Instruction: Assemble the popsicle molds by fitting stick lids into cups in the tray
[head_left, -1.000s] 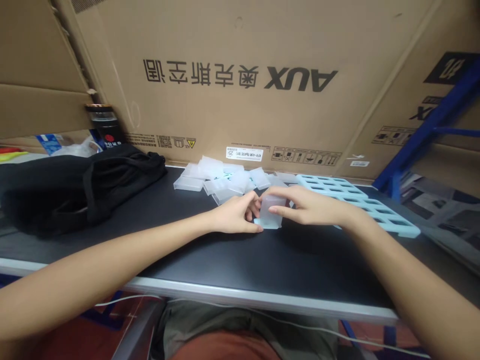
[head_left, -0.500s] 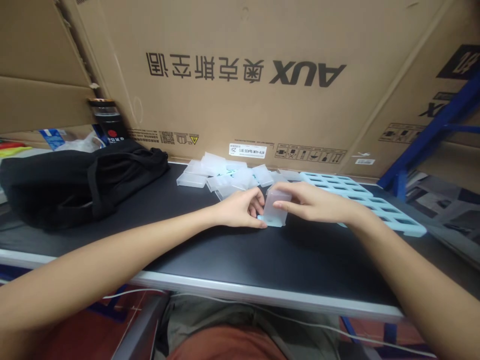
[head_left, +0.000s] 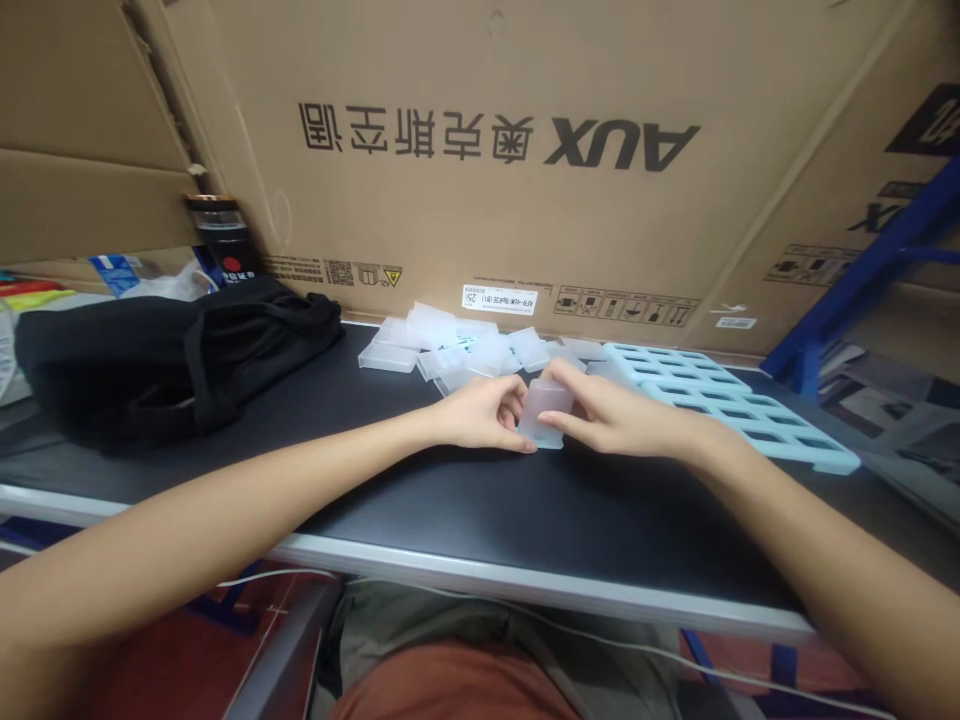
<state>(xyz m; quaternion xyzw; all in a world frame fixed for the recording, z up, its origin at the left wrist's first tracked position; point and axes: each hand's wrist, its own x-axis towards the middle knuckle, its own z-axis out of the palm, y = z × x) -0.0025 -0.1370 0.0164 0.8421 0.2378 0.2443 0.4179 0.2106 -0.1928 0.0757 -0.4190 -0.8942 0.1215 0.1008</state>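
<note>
Between my two hands stands a small translucent plastic box point(head_left: 543, 412), upright on the black table top. My right hand point(head_left: 611, 408) grips it from the right, fingers over its top edge and thumb across its near face. My left hand point(head_left: 484, 412) is closed at the box's left side, fingers curled and thumb at its lower corner. The curled fingers hide part of what the left hand touches. Just behind lies a loose pile of similar frosted plastic boxes point(head_left: 491, 355). To the right, light blue slotted trays point(head_left: 750, 398) lie on the table.
A black cloth bag point(head_left: 135, 365) lies at the left, with a dark bottle point(head_left: 223, 240) behind it. A large cardboard box point(head_left: 420, 220) walls off the back. The metal table edge point(head_left: 480, 573) runs along the front. A blue frame post point(head_left: 870, 270) rises at the right.
The plastic box has shifted slightly left, closer to my left hand. My right hand has moved with it, and its thumb lies further across the box. The camera view has shifted a little.
</note>
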